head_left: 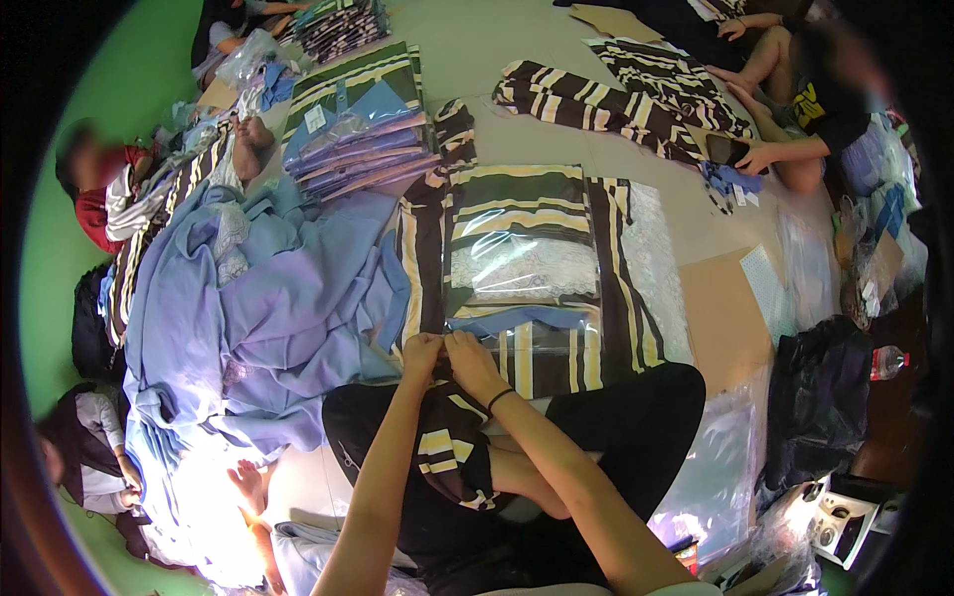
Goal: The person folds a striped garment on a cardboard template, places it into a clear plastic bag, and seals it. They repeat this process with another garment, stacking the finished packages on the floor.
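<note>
My left hand and my right hand are close together, fingers closed in a pinch. Dark striped cloth with cream and yellow bands hangs from between them onto my lap; the exact edge they grip is hidden. Just beyond my fingers lies a shiny clear plastic packet, with striped fabric, white lace and a blue strip showing through it. Under and around this packet a brown, cream and yellow striped garment is spread flat, with white lace fabric along its right side.
Rumpled blue cloth covers the floor on my left. Beyond it stands a stack of packed garments. A cardboard sheet, clear plastic bags and a black bag lie on my right. Several people sit around with more striped garments.
</note>
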### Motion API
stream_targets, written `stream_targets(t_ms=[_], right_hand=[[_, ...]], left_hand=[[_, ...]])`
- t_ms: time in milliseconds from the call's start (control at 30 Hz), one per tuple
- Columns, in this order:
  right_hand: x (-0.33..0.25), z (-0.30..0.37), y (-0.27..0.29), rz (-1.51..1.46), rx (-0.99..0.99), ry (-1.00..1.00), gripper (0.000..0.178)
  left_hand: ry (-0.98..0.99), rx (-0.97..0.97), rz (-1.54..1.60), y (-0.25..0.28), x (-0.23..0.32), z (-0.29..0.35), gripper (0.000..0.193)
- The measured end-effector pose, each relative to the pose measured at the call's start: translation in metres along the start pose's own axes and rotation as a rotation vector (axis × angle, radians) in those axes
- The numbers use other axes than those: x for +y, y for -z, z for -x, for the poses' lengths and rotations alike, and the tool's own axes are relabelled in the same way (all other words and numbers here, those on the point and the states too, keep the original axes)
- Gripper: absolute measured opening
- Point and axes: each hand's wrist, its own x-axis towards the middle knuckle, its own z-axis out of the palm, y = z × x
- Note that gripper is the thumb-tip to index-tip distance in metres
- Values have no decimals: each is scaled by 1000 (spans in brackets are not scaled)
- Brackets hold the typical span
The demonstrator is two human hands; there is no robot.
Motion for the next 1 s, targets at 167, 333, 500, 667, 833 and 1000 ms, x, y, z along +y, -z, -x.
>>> stream_targets(t_ms=[167, 333, 500, 667, 833, 1000], right_hand=[[66, 22, 64, -460, -386, 80, 12], [146, 65, 176, -5, -276, -140, 12], [93, 47, 140, -277, -64, -116, 12], [24, 8, 56, -206, -35, -9, 13], [1, -10, 19, -47, -23, 13, 9], [-5, -10, 11, 27, -40, -2, 8]], left_hand=[[74, -16, -32, 6, 3, 0, 17], [170, -164, 92, 15, 17, 6, 22], [184, -184, 143, 16, 18, 13, 23], [212, -163, 224, 20, 12, 15, 21], [178, -173, 190, 18, 10, 14, 17], [153, -168, 164, 16, 5, 8, 15]])
